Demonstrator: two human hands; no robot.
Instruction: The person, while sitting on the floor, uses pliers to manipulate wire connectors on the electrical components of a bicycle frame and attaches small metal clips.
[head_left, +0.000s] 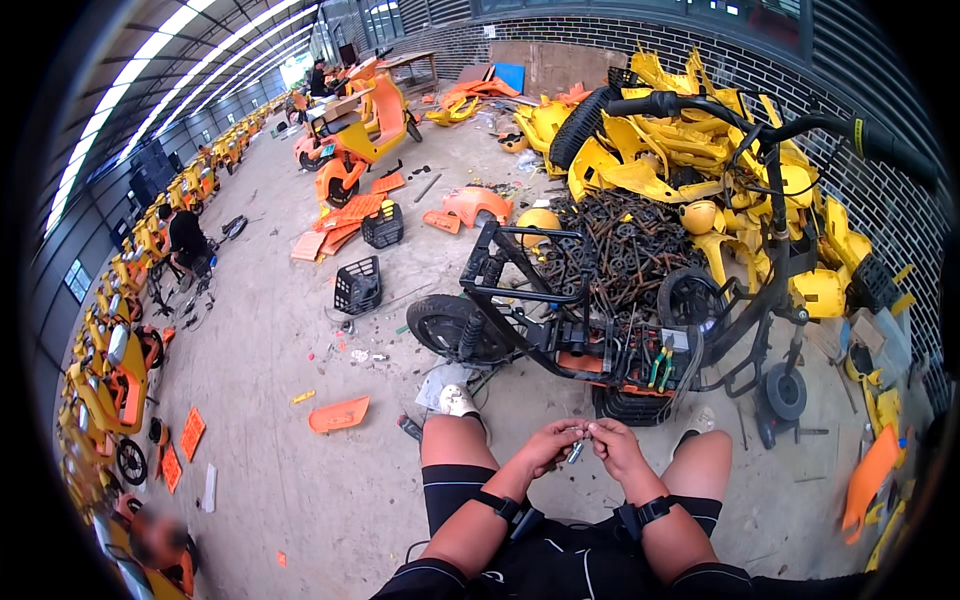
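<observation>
Above my lap my left hand (550,447) and my right hand (616,447) meet, fingertips pinched together. A short silver cylinder-shaped metal piece (575,453) pokes down from between them, gripped by the fingers of both hands; its exact kind is too small to tell. In front of my knees stands a stripped black scooter frame (545,350) with a rear wheel (455,328) and handlebars (740,115). Pliers with green and yellow handles (660,367) rest on the frame's floor section among cables. My hands do not touch the frame.
Behind the frame lie a heap of dark metal parts (630,250) and yellow body panels (640,150). Black baskets (358,287) and an orange panel (339,414) lie on the floor. A small loose wheel (782,392) is at right. Scooters line the left; another person (187,240) crouches there.
</observation>
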